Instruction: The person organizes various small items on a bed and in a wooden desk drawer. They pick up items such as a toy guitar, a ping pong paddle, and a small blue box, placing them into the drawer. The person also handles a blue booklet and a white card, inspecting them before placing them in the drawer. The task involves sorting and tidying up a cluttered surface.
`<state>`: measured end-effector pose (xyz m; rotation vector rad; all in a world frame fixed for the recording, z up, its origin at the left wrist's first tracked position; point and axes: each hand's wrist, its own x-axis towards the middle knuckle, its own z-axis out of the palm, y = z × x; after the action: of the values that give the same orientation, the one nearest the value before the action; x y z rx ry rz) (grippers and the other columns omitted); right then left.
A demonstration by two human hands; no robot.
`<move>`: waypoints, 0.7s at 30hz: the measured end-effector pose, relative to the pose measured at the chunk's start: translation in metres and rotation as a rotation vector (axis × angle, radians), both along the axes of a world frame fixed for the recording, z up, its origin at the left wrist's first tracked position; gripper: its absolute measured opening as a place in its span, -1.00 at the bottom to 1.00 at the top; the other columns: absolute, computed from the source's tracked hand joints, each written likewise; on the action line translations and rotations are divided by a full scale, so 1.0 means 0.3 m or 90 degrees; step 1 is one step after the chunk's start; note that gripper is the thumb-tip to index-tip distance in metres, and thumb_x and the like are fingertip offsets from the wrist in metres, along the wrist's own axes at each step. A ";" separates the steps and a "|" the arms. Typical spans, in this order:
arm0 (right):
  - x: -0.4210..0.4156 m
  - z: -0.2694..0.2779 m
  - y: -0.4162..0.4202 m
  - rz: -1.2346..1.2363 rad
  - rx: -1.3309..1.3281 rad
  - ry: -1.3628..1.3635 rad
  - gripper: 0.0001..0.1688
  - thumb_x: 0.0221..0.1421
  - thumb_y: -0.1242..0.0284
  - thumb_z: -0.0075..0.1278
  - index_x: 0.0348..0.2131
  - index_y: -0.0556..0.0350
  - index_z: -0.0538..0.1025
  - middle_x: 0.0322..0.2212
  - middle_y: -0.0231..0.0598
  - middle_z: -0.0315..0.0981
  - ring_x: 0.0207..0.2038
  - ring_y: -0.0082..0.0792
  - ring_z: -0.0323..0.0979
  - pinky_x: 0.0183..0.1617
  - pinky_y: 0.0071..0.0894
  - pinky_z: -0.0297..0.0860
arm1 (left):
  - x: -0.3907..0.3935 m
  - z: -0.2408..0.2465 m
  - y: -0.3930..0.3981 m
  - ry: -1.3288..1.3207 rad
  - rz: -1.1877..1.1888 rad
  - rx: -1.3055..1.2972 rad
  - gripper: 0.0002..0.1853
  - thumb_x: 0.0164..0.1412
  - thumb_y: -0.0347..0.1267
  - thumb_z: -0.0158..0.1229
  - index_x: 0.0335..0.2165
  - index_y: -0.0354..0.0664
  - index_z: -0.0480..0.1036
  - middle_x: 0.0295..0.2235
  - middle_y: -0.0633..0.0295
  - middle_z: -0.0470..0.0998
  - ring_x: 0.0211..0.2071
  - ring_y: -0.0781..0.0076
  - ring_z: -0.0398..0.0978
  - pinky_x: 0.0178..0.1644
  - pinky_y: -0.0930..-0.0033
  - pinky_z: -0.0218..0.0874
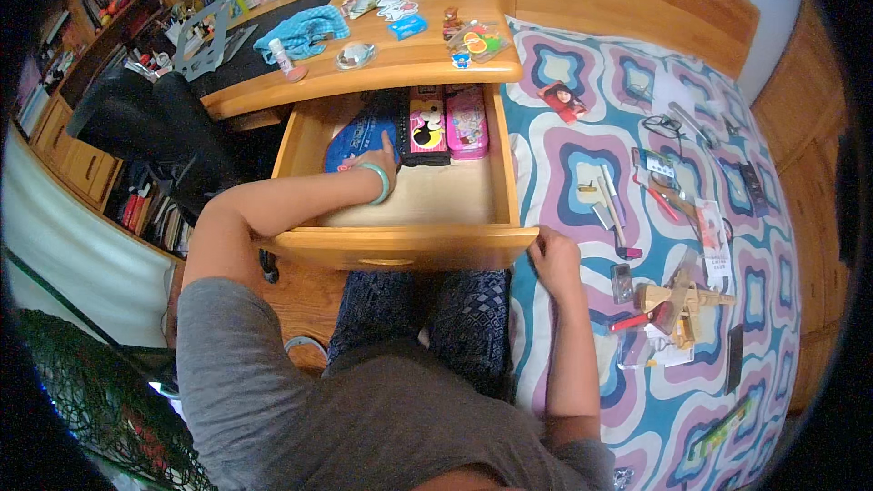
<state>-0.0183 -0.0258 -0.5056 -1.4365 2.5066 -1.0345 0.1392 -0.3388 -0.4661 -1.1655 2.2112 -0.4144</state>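
An open wooden drawer (443, 201) juts from the desk above my lap. My left hand (376, 167) reaches into it, index finger stretched out and thumb apart, touching a flat round blue item (354, 140) that bears writing. Beside that item lie a black case (407, 140), a tin with a cartoon mouse figure (427, 126) and a pink pencil case (466, 124). At the right end of the drawer front (423, 245), my right hand (558, 260) curls its fingers around the corner; its fingertips are partly hidden. The drawer front looks blurred.
On the desk (423, 68) are a light blue cloth (303, 31), a small bottle (281, 58) and a blue tissue pack (408, 27). Many small things cover the bed (545, 327) at right, including a wooden toy gun (682, 296). A black chair (184, 129) stands left.
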 end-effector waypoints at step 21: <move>-0.002 0.009 0.010 0.011 0.012 0.020 -0.84 -0.05 0.37 0.05 -0.46 0.09 0.49 -0.54 -0.08 0.48 -0.44 -0.03 0.46 -0.36 -0.11 0.36 | 0.087 0.038 -0.064 0.115 -0.206 0.066 -0.09 0.13 0.13 -0.21 0.24 -0.21 -0.25 0.20 -0.40 -0.25 0.09 -0.37 0.15 0.11 -0.20 0.04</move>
<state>-0.0188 -0.0228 -0.5031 -1.4782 2.5128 -0.9916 0.1652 -0.3581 -0.4549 -0.8195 2.5561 -0.3305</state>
